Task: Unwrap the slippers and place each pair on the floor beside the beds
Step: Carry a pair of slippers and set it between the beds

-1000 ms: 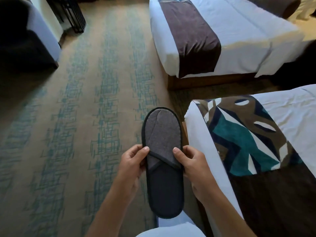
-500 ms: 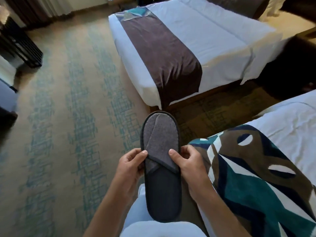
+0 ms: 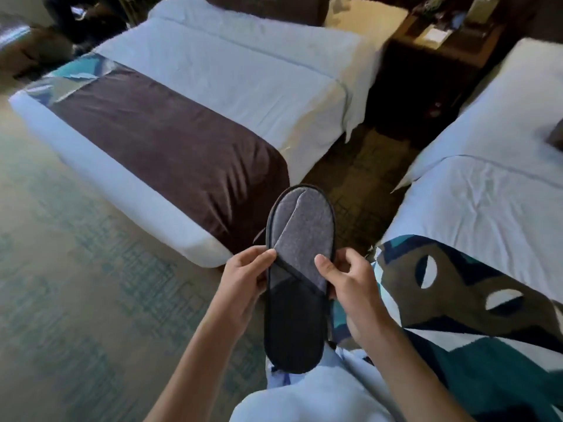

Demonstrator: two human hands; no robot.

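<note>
Item held: grey slipper point(image 3: 300, 269), no wrapper visible on it, toe pointing away from the person; whether its mate lies stacked beneath, cannot tell.
Left hand point(image 3: 243, 283): fingers closed on the slipper's left edge, thumb on the strap.
Right hand point(image 3: 350, 284): fingers closed on the right edge, thumb on the upper.
Position: slipper held in the air, above the floor, at the mouth of the aisle point(image 3: 359, 178) between the far bed point(image 3: 213, 95) and the near bed point(image 3: 487, 208).
Change noted: against a second ago, the view has swung from open carpet point(image 3: 76, 269) toward the aisle and nightstand point(image 3: 426, 86); grip unchanged.
Assessment: unwrapping appears done for this slipper; the person is likely choosing a floor spot beside a bed. Nothing placed yet within view.
</note>
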